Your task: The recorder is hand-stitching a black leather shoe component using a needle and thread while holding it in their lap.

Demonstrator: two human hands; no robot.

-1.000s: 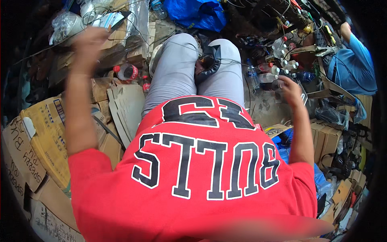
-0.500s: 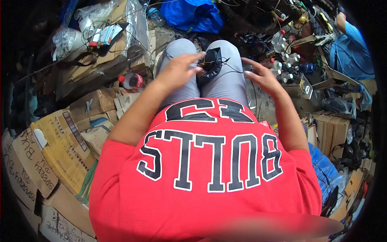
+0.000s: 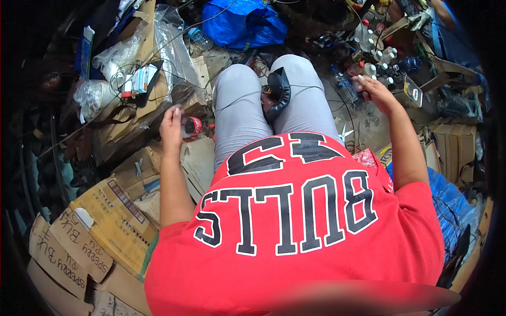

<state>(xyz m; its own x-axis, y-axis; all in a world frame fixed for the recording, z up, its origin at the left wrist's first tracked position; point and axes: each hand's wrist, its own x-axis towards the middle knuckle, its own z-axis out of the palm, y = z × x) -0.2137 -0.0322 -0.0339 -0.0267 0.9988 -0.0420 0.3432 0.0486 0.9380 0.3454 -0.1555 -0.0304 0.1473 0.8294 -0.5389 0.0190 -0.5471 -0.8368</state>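
I sit in a red shirt and grey trousers (image 3: 237,105). A black shoe-like object (image 3: 279,89) with a thin wire across it rests between my knees. My left hand (image 3: 171,124) is down at my left side, fingers closed over the end of a dark bottle with a red label (image 3: 193,126) that lies on cardboard. My right hand (image 3: 375,90) is out to the right with its fingers curled, beside a cluster of small white-capped bottles (image 3: 382,55). Whether it holds anything is unclear.
Flattened cardboard boxes (image 3: 105,210) lie at my left. Clear plastic bags (image 3: 168,47) and wires are piled behind them. A blue bag (image 3: 247,23) sits beyond my knees. Another person's blue sleeve (image 3: 448,26) shows at top right. Scissors (image 3: 345,134) lie by my right thigh.
Both hands have left the black object on my lap. The left went out and down to the bottle, the right swung out toward the small bottles.
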